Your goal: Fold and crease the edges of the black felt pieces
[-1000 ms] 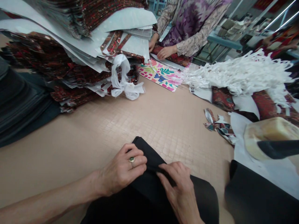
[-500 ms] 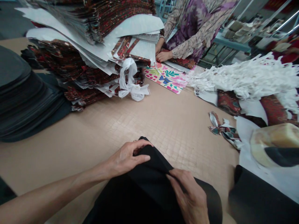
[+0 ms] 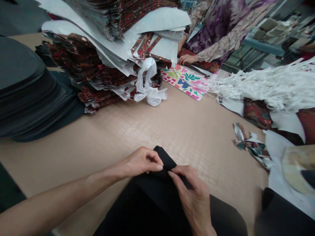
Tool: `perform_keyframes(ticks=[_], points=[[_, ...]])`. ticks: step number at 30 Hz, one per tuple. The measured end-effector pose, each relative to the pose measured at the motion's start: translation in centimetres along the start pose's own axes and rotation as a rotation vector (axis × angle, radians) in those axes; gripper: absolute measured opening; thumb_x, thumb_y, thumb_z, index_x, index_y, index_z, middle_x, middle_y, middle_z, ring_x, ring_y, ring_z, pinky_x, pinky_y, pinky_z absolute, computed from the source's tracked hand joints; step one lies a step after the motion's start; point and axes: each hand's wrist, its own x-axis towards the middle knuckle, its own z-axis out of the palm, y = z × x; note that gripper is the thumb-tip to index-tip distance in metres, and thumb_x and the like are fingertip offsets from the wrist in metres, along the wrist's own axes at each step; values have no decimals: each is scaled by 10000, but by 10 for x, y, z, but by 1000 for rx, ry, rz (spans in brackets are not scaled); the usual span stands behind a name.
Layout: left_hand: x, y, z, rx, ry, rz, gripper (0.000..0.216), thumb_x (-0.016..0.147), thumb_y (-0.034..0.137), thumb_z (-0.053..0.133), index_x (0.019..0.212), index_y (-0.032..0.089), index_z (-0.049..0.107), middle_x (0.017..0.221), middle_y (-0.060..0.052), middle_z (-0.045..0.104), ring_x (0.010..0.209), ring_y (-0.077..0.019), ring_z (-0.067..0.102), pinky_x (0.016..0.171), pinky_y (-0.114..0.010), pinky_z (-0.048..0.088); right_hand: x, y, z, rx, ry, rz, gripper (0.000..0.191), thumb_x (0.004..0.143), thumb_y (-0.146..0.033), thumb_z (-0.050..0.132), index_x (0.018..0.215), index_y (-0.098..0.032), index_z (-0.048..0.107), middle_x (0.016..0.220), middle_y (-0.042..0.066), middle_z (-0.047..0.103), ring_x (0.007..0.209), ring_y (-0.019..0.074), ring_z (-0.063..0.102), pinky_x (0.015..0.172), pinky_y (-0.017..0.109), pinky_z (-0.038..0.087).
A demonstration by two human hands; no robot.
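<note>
The table (image 3: 194, 124) supports all items; its near-left edge runs apart from the work. The stack of printed pieces (image 3: 73, 55) stands at far left, beside the stack of black pieces (image 3: 22, 65). The black cloth (image 3: 152, 203) lies directly before the person, folded narrow end pointing away, body widening toward the near side. Its right edge slants from far tip to near right; I cannot see the near end, so the full long axis is undetermined. Bare tabletop lies open ahead; at right, a narrow gap precedes the black sheet (image 3: 283, 216). Right hand (image 3: 193, 190): thumb and forefinger pinch the fold. Left hand (image 3: 145, 160): thumb and fingertips pinch near the tip.
</note>
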Motion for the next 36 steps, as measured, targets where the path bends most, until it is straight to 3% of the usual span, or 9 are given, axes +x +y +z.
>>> perform_keyframes(ticks=[6, 10, 14, 19, 23, 25, 27, 31, 36], points=[[0, -2, -8, -6, -77, -33, 260, 661, 366, 628, 710, 110, 616, 688, -31, 620, 597, -113, 557, 490, -185, 357, -14, 9, 1, -48, 35, -56, 60, 820, -170, 567, 826, -206, 615, 854, 21, 618, 810, 140, 582, 719, 286, 470], [-1, -1, -5, 78, -91, 35, 326, 695, 372, 631, 907, 124, 639, 812, -33, 633, 671, -107, 544, 550, -183, 377, -16, 8, 2, -93, 60, -32, 78, 829, -175, 554, 838, -202, 627, 819, 24, 598, 765, 134, 573, 673, 277, 477], [0, -2, -2, 156, -55, 79, 200, 685, 306, 624, 748, 116, 638, 623, 16, 569, 563, -77, 473, 530, -175, 347, -15, 4, -1, -119, 60, -51, 81, 833, -184, 549, 836, -202, 628, 793, 21, 587, 735, 125, 567, 641, 262, 478], [0, 1, -4, 288, 106, 125, 151, 723, 269, 560, 688, 125, 591, 592, 16, 526, 545, -96, 455, 511, -197, 344, -23, -1, -6, -81, 130, -128, 130, 805, -91, 552, 876, -195, 584, 837, 24, 592, 778, 128, 574, 701, 277, 476], [-21, 16, 4, 437, 274, 322, 311, 730, 341, 625, 986, 170, 575, 881, -19, 574, 788, -152, 503, 720, -257, 405, -24, -13, -6, -48, 131, -160, 173, 812, -51, 512, 916, -188, 537, 843, 18, 624, 769, 119, 598, 726, 264, 468], [-33, 17, 12, 553, 149, 417, 416, 678, 328, 708, 1046, 206, 556, 939, -13, 586, 852, -171, 519, 773, -274, 416, -20, -19, -6, -43, 78, -164, 143, 843, -73, 473, 892, -194, 532, 765, -6, 624, 678, 100, 592, 653, 234, 461], [-39, 11, 20, 637, 73, 481, 172, 776, 242, 623, 937, 200, 583, 861, -8, 597, 806, -155, 541, 741, -257, 426, -15, -22, -9, -54, -12, -133, 73, 861, -167, 490, 910, -196, 536, 758, -8, 625, 664, 104, 590, 638, 235, 463], [-41, -5, 25, 613, 21, 653, 142, 881, 106, 416, 892, 175, 539, 933, -45, 589, 860, -137, 562, 770, -233, 436, -15, -19, -35, -113, -394, 112, 401, 700, -388, 700, 1035, -215, 562, 926, 13, 647, 844, 170, 606, 766, 295, 483], [-42, -10, 22, 606, -144, 570, 138, 862, 74, 424, 897, 199, 470, 1022, -21, 604, 923, -132, 571, 806, -227, 441, -34, -4, -84, -383, -683, 288, 357, 670, -292, 708, 1016, -251, 629, 958, 25, 666, 890, 225, 603, 788, 346, 469]])
